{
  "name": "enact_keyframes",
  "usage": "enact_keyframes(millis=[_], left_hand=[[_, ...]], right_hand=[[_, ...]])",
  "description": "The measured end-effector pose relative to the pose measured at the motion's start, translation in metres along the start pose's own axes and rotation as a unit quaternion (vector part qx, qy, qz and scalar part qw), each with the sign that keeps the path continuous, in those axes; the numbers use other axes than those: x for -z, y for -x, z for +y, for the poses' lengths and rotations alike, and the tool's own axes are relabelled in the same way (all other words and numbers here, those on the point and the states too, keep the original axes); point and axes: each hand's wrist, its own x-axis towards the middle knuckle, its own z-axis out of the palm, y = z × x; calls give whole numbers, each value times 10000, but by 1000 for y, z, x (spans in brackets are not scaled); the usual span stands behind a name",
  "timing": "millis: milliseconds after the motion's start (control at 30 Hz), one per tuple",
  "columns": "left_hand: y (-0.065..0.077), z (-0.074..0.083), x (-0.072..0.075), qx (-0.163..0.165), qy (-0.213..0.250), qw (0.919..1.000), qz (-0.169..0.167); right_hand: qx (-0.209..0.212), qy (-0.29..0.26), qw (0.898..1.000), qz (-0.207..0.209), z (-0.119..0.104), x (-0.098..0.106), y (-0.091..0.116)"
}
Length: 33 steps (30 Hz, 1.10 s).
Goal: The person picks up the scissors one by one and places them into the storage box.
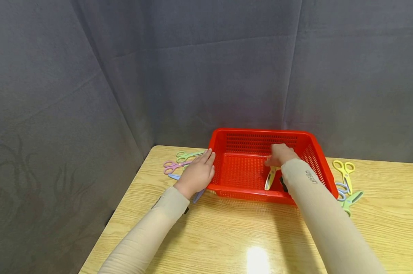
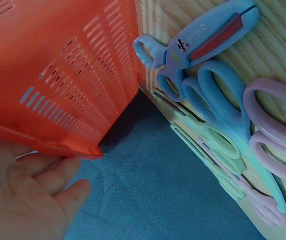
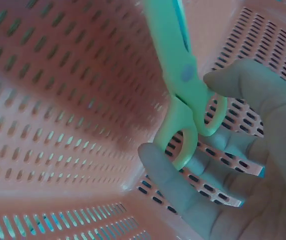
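Note:
My left hand (image 1: 197, 172) rests on the left rim of a red perforated basket (image 1: 258, 193), its fingers fairly straight. In the left wrist view, that rim crosses in front of part of the fingers. Inside the basket, my right hand (image 1: 282, 155) holds a pair of yellow scissors (image 1: 271, 179) by the handle loops. The right wrist view has the thumb at one loop of the scissors (image 3: 185, 75) and a fingertip at the other, with the blades pointing away from the palm.
Left of the basket lie green scissors (image 1: 183, 156), pink scissors (image 1: 171, 166) and blue scissors (image 2: 223, 32). On its right are yellow scissors (image 1: 345, 176), blue-handled scissors (image 1: 342, 190) and green scissors (image 1: 354, 199). A grey curtain (image 1: 227, 76) hangs behind the wooden table (image 1: 227, 236).

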Motion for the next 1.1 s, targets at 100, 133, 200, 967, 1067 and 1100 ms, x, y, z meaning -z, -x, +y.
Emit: enact_keyframes(millis=[100, 133, 200, 967, 1067, 1100], left_hand=[[0, 0, 0, -6, 0, 10000, 0], [0, 1, 0, -15, -6, 10000, -1], [0, 1, 1, -34, 20, 10000, 9], [3, 5, 4, 11, 147, 9998, -106], [3, 5, 3, 28, 165, 9998, -103], [3, 5, 2, 25, 176, 9998, -85]], right_hand=[[-35, -17, 9999, -98, 2, 0, 1], [-41, -5, 9999, -134, 3, -1, 2], [-64, 4, 9998, -182, 5, -1, 3], [-724, -232, 9908, -1123, 10, -7, 7], [-662, -248, 9911, -1128, 8, -6, 11], [-647, -242, 9914, -1112, 8, -6, 12]])
